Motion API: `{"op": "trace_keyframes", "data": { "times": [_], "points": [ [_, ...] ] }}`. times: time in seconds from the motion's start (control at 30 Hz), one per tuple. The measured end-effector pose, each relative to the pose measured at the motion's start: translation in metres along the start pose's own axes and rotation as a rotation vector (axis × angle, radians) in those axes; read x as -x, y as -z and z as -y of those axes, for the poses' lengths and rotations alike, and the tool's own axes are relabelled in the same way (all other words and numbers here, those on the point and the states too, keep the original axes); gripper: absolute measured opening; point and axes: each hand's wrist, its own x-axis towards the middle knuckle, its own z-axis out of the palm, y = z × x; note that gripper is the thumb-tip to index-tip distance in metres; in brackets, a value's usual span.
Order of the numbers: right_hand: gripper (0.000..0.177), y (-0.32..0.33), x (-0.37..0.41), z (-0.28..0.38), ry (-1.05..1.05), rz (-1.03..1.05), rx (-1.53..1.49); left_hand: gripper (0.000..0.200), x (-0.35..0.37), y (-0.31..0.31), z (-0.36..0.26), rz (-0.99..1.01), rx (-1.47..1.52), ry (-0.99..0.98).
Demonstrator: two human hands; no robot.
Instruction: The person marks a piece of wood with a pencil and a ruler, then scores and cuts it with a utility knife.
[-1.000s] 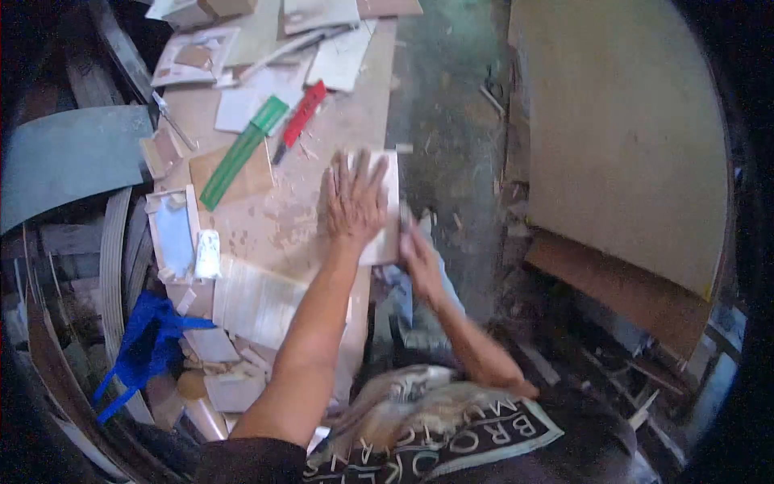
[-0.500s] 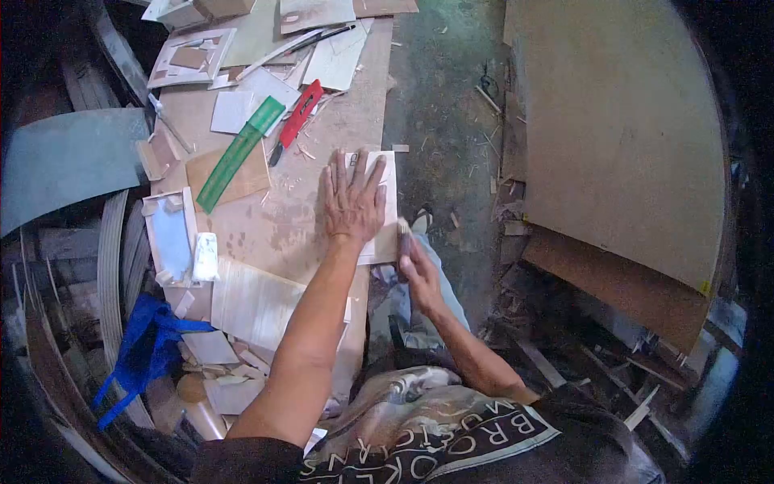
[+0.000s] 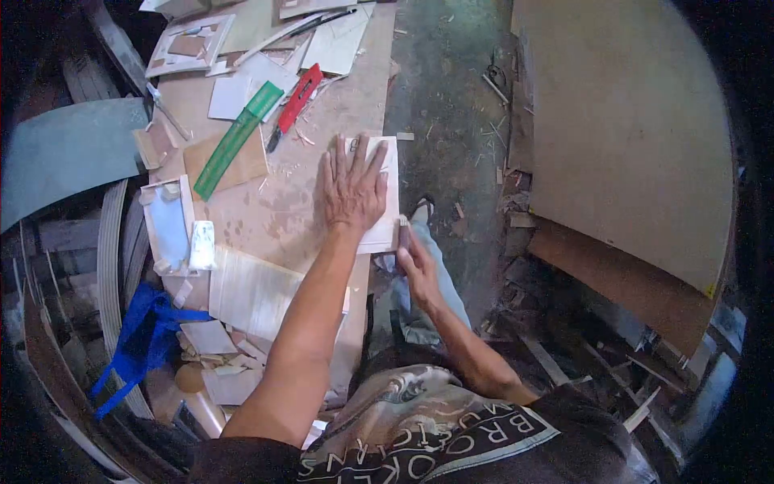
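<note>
Nearest the body, the right hand (image 3: 419, 270) is closed around a small dark tool (image 3: 403, 235); what kind of tool cannot be told. It holds the tool against the right edge of the white panel (image 3: 390, 181), close to the panel's near corner. The panel lies flat at the right rim of the surface (image 3: 282, 218), its near end jutting a little past the rim. Just beyond, the left hand (image 3: 352, 189) lies flat on the panel with fingers spread, gripping nothing and covering most of it. A second ago the right hand was blurred and the tool sat further up that edge; it has since drawn back toward the corner, while the left hand has stayed pressed down. Further off lie a green ruler (image 3: 234, 145) and a red knife (image 3: 297, 101).
</note>
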Motion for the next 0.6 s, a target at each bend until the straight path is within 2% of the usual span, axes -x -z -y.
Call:
{"op": "trace_keyframes", "data": {
  "times": [0.03, 0.07, 0.13, 0.27, 0.3, 0.37, 0.4, 0.47, 0.57, 0.6],
  "points": [
    [0.060, 0.000, -0.017, 0.008, 0.106, -0.001, 0.135, 0.055, 0.003, -0.001, 0.001, -0.013, 0.002, -0.005],
    [0.060, 0.002, -0.034, 0.016, 0.095, -0.004, 0.134, 0.055, 0.007, -0.002, 0.001, -0.025, 0.007, -0.007],
    [0.057, -0.004, -0.060, 0.054, -0.058, 0.004, 0.029, 0.055, 0.014, 0.001, -0.002, -0.009, -0.001, -0.005],
    [0.060, -0.003, -0.007, 0.005, 0.086, -0.033, 0.019, 0.055, 0.000, 0.006, 0.001, -0.004, 0.015, 0.002],
    [0.061, -0.001, -0.029, 0.015, 0.141, -0.047, 0.131, 0.054, 0.002, 0.006, 0.001, 0.002, 0.017, 0.000],
    [0.059, -0.003, -0.098, 0.065, 0.144, 0.002, 0.034, 0.053, 0.006, -0.002, -0.002, -0.046, 0.015, -0.002],
    [0.058, -0.002, -0.139, 0.067, 0.192, 0.065, -0.089, 0.053, 0.013, -0.002, -0.004, -0.032, 0.017, 0.004],
    [0.058, -0.003, -0.130, 0.063, 0.170, 0.009, -0.119, 0.053, 0.006, 0.002, 0.000, -0.005, -0.032, -0.003],
    [0.058, 0.003, -0.039, 0.018, 0.178, 0.005, 0.010, 0.052, 0.003, 0.004, 0.000, -0.001, 0.025, 0.010],
    [0.058, 0.004, -0.062, 0.025, 0.183, 0.012, 0.013, 0.052, 0.003, 0.003, 0.000, 0.006, 0.031, 0.004]
  ]
}}
